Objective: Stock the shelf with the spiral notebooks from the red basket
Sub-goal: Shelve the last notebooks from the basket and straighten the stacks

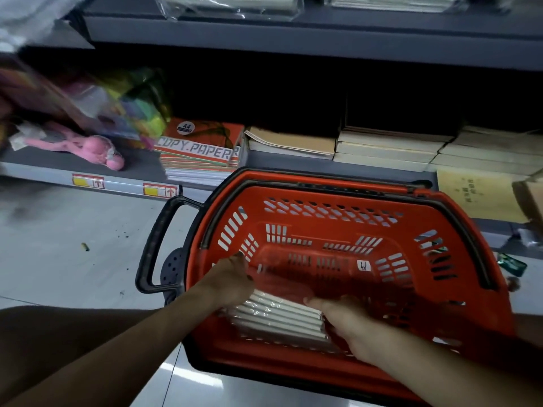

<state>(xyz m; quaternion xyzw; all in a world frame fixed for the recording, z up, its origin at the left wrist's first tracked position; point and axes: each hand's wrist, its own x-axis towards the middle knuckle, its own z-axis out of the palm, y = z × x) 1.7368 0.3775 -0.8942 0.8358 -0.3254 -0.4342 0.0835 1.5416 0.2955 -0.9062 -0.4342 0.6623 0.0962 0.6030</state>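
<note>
Our left hand (pixel 232 282) and right hand (pixel 343 315) clamp the plastic-wrapped red spiral notebook pack (pixel 279 306) inside the red plastic basket (pixel 367 183); we should lift it level.

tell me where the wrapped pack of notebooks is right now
In the head view the plastic-wrapped notebook pack lies inside the red basket, at its near-left end, between the left hand and right hand.
</note>
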